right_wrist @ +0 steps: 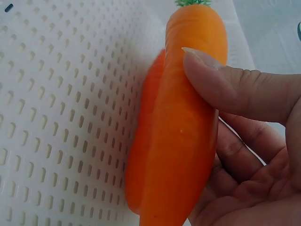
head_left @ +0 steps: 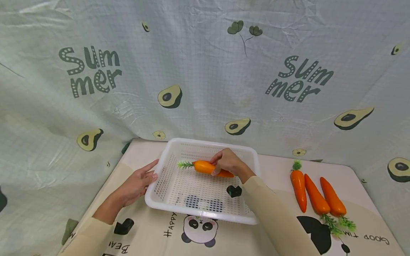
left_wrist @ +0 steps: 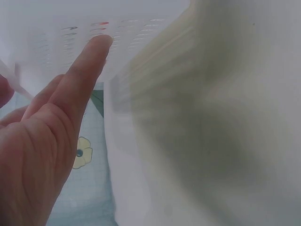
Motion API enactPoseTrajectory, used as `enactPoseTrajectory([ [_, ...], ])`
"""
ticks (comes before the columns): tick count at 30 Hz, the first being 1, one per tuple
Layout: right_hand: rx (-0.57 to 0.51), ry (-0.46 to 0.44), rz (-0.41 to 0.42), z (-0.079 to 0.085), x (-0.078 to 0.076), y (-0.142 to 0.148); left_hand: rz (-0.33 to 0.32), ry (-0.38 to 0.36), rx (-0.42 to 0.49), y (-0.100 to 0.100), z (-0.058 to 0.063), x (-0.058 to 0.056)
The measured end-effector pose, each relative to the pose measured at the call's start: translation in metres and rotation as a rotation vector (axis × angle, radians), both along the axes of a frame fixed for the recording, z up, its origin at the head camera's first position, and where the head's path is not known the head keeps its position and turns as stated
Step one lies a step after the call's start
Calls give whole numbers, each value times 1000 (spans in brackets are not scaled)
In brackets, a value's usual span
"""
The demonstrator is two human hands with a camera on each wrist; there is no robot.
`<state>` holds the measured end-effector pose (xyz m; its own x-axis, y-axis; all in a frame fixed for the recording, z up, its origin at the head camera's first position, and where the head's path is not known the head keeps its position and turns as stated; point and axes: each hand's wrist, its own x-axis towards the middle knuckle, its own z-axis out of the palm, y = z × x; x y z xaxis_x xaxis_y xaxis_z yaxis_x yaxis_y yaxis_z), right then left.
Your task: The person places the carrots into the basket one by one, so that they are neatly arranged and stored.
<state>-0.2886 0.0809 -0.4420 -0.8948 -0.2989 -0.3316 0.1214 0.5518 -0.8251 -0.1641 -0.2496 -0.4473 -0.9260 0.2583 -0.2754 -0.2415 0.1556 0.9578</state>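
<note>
My right hand (head_left: 228, 163) grips an orange carrot (head_left: 205, 167) with a green leafy top, inside the white perforated basket (head_left: 211, 216). In the right wrist view, the thumb lies along one side of this carrot (right_wrist: 188, 127), the other fingers behind it. A second carrot (right_wrist: 141, 155) lies right beside it, mostly hidden by the held one. At the basket's left side, my left hand (head_left: 136, 185) touches the outer wall, its index finger stretched out. The left wrist view shows that fingertip against the slotted wall (left_wrist: 136, 35).
Several things lie on the printed tablecloth (head_left: 153, 245): to the right of the basket are three carrots (head_left: 315, 195) with leafy tops. A dark heart-like shape (head_left: 234, 191) shows within the basket. A patterned cloth curtain (head_left: 205, 71) hangs behind the table.
</note>
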Motion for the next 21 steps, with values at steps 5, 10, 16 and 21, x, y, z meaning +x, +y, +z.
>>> enactPoseTrajectory([
  [5,11,10,-12,1,1,-2,5,5,-11,0,1,0],
  [10,14,14,-13,0,1,-3,6,11,-21,0,2,1],
  [16,72,29,-2,-2,2,-3,-1,7,-18,1,2,1],
  [21,86,40,3,-2,3,-3,-4,9,-11,1,3,1],
])
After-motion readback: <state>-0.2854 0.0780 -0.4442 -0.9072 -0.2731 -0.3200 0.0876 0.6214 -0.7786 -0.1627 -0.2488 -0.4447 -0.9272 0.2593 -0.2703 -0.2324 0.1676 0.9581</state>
